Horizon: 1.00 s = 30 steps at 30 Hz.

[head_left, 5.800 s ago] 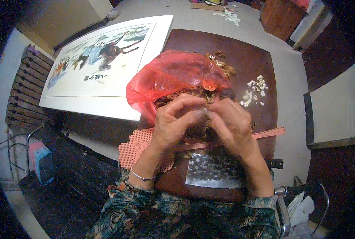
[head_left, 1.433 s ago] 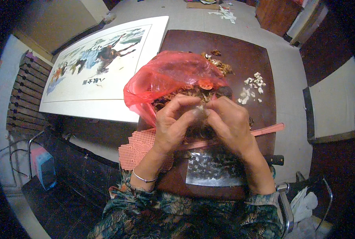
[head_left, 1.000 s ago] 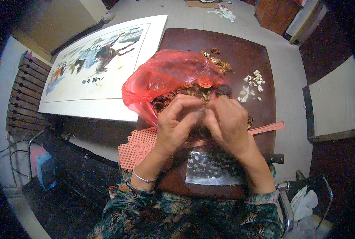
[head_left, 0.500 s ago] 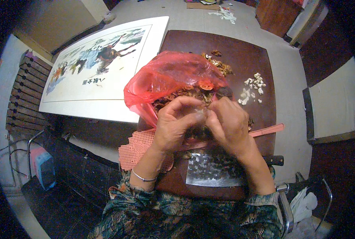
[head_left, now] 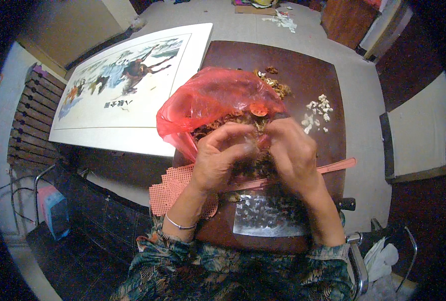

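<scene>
Above the mouth of a red plastic bag (head_left: 210,90) my hands come close together. My left hand (head_left: 223,153) is closed in a pinch, its fingertips on a small bit that I cannot make out. Just apart from it, my right hand (head_left: 290,155) has its fingers curled and smeared by motion, so what they hold is unclear. Brown, dried-looking plant pieces (head_left: 218,120) fill the bag, with a round orange-red piece (head_left: 258,110) on top. Behind my wrists lie a pink fly swatter (head_left: 170,193) and a cleaver (head_left: 265,218) with a dark handle.
Small white pieces (head_left: 318,114) lie scattered on the right of the dark table (head_left: 303,65). A brown heap (head_left: 278,88) sits behind the bag. On the left, a large white painted panel (head_left: 133,118) reaches the table's edge. A dark seat (head_left: 97,226) stands at lower left.
My right hand has moved slightly up and to the right, away from my left fingertips, and is now blurred. My left hand has stayed nearly in place.
</scene>
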Each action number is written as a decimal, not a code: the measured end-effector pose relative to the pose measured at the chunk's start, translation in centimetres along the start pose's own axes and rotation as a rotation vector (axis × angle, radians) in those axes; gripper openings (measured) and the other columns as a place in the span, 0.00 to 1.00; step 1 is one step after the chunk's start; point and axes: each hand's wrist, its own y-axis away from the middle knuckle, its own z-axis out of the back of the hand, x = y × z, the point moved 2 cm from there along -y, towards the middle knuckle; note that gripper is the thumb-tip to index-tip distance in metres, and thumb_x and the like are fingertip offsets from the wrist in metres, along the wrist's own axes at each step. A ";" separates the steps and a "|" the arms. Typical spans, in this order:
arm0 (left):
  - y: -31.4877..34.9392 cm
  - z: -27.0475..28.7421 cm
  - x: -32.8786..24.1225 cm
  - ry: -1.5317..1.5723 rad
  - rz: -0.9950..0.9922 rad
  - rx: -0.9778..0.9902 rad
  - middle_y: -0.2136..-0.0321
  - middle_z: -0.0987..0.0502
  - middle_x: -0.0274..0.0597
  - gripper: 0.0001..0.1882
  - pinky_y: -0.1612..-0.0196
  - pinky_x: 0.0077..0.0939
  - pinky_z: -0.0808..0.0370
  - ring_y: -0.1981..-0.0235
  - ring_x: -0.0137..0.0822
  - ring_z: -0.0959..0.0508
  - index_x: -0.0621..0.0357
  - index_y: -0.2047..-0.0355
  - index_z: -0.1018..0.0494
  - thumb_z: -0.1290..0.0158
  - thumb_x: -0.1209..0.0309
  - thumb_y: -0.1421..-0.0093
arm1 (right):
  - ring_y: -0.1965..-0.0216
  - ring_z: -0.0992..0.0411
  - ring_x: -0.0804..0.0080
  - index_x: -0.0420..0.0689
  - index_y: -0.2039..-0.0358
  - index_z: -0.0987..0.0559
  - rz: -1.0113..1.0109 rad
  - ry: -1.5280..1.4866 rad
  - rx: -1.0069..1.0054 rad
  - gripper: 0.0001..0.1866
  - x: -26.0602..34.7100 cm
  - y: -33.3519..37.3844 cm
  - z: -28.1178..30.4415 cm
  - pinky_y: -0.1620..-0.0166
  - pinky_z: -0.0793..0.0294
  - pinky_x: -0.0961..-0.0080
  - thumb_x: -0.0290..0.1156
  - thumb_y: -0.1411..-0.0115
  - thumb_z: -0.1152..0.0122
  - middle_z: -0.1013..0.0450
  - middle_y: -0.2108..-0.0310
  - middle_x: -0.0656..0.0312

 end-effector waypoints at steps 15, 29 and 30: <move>0.2 -0.4 -0.1 -0.066 -0.047 -0.020 0.63 0.24 0.41 0.15 0.57 0.24 0.25 0.62 0.30 0.24 0.65 0.59 0.29 0.44 0.81 0.48 | 0.75 0.30 0.57 0.41 0.72 0.28 0.075 0.044 0.018 0.04 0.5 0.2 -0.6 0.70 0.33 0.63 0.24 0.49 0.42 0.30 0.76 0.56; -0.1 0.2 0.6 0.012 0.072 -0.035 0.65 0.23 0.41 0.15 0.61 0.23 0.24 0.65 0.30 0.23 0.65 0.58 0.30 0.45 0.81 0.47 | 0.76 0.29 0.55 0.42 0.71 0.27 0.068 0.037 -0.038 0.05 -0.1 -0.2 0.1 0.72 0.31 0.63 0.26 0.50 0.41 0.29 0.76 0.56; -0.1 0.2 0.6 -0.010 0.057 -0.028 0.65 0.23 0.40 0.14 0.61 0.22 0.24 0.65 0.29 0.23 0.64 0.58 0.29 0.44 0.80 0.47 | 0.76 0.29 0.55 0.42 0.71 0.26 0.095 0.000 -0.053 0.06 -0.2 -0.2 0.1 0.71 0.31 0.63 0.27 0.50 0.41 0.28 0.76 0.56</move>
